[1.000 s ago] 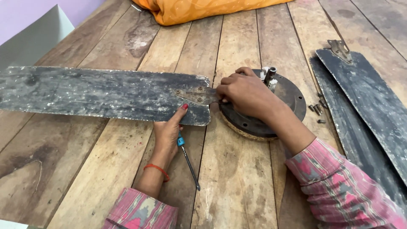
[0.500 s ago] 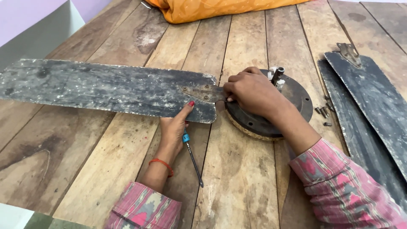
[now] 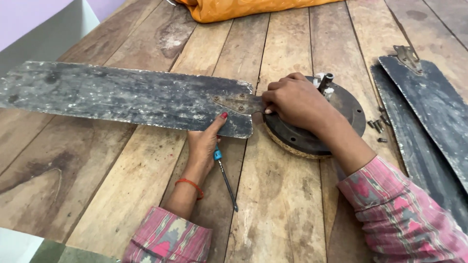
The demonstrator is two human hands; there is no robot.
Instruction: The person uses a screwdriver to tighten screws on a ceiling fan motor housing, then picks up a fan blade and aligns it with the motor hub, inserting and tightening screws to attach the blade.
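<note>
A round, dark fan motor (image 3: 336, 127) lies flat on the wooden plank counter (image 3: 278, 214), and everything else sits around it. A long, grimy fan blade (image 3: 122, 97) stretches away from the motor's left side, its metal bracket (image 3: 240, 103) reaching the motor's rim. The right hand (image 3: 295, 102) rests on the left part of the motor, fingers curled and pinched together at the spot where the bracket meets the rim; what the fingertips grip is too small to tell. The left hand (image 3: 205, 146) lies just left of the motor, below the blade, thumb pressed against the blade's near edge while the other fingers curl around a screwdriver (image 3: 225, 178) with a blue handle, whose shaft points toward the person. A short shaft (image 3: 325, 81) stands up from the motor's top. Right of the motor, a few loose screws (image 3: 379, 124) lie on the planks, and beyond them two more blades (image 3: 429, 112) lie side by side. Far behind the motor sits orange cloth (image 3: 234, 7).
</note>
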